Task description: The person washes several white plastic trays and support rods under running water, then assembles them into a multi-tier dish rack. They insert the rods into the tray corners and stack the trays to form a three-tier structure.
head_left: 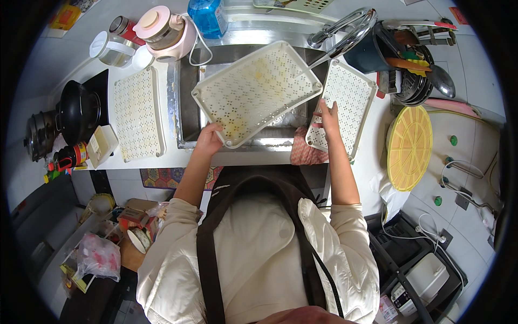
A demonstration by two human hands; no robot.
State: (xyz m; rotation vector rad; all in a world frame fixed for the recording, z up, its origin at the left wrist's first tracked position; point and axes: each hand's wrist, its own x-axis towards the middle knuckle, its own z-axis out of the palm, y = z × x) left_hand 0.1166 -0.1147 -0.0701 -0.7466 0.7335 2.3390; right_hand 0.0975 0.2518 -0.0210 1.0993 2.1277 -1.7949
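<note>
Head view, looking down on a kitchen counter with a steel sink [186, 116] at centre.

The left hand [209, 139] grips the near corner of a white perforated tray [256, 89], fingers closed around its rim. The tray is held tilted over the sink basin, its soiled inner face turned up toward the camera; yellowish residue shows on the perforated floor. The tap [345, 29] stands at the tray's 2 o'clock, its spout just above the far right corner.

The right hand [327, 116] rests flat on a second perforated tray [345, 105] lying on the counter at 3 o'clock of the sink, fingers extended and slightly spread, touching it rather than clamped on it. The two trays overlap at the sink's right edge.

A third perforated tray [136, 114] lies flat on the counter at 9 o'clock of the sink. A pink cloth [305, 154] hangs on the sink's front edge between the person's forearms. A yellow round slotted board [410, 147] lies at 3 o'clock, well apart from the hands.
</note>
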